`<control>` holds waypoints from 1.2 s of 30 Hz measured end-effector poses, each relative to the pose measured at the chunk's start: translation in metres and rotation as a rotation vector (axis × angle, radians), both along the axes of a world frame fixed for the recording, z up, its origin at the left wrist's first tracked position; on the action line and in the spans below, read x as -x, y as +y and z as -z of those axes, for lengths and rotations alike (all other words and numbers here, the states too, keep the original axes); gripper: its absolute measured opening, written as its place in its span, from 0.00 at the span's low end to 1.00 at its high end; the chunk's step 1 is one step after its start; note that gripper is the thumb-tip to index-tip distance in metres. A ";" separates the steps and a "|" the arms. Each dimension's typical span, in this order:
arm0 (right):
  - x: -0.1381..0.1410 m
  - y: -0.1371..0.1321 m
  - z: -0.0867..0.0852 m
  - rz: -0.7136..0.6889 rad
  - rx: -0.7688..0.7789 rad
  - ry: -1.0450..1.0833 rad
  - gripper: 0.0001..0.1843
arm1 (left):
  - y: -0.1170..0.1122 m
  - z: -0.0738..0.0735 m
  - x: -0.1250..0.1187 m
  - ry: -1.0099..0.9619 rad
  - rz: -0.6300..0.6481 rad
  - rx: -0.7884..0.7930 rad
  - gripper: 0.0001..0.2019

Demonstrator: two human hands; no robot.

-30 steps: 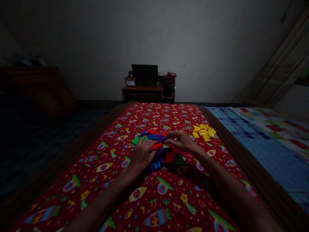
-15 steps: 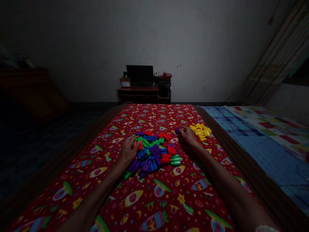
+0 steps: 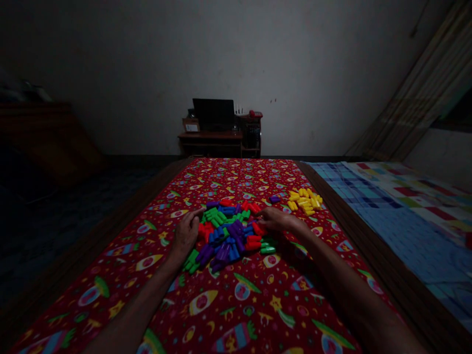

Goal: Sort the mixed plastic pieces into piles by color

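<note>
A heap of small plastic pegs (image 3: 230, 231) in red, blue, green and purple lies on a red rocket-print cloth (image 3: 236, 305). My left hand (image 3: 186, 232) rests at the heap's left edge with fingers curled against the pegs. My right hand (image 3: 275, 220) lies on the heap's right side, fingertips on a red peg (image 3: 258, 229). A separate pile of yellow pegs (image 3: 304, 200) sits to the right, and a single purple peg (image 3: 274, 199) lies just left of it.
The cloth covers a long surface with a dark wooden rim (image 3: 372, 255). A blue chequered mattress (image 3: 405, 216) lies to the right. A low desk with a dark monitor (image 3: 214, 115) stands against the far wall. The room is dim.
My right hand came back from beside the yellow pile to the mixed heap, leaving a purple peg near the yellow ones. My left hand shifted slightly left along the heap's edge.
</note>
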State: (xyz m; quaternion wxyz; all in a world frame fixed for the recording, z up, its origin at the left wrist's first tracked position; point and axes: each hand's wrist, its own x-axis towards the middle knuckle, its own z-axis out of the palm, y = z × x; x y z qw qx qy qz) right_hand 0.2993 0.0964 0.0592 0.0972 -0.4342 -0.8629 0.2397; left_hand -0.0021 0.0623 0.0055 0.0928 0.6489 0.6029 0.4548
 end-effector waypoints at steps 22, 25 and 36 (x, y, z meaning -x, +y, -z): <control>-0.022 0.019 0.003 0.449 -0.339 0.291 0.14 | -0.001 -0.001 0.001 0.016 0.017 0.000 0.20; 0.011 -0.003 -0.002 0.182 -0.190 0.237 0.16 | -0.002 -0.001 0.000 0.012 0.020 0.007 0.20; 0.026 -0.003 -0.001 0.187 -0.233 0.352 0.14 | -0.001 0.000 0.002 0.015 0.060 0.003 0.20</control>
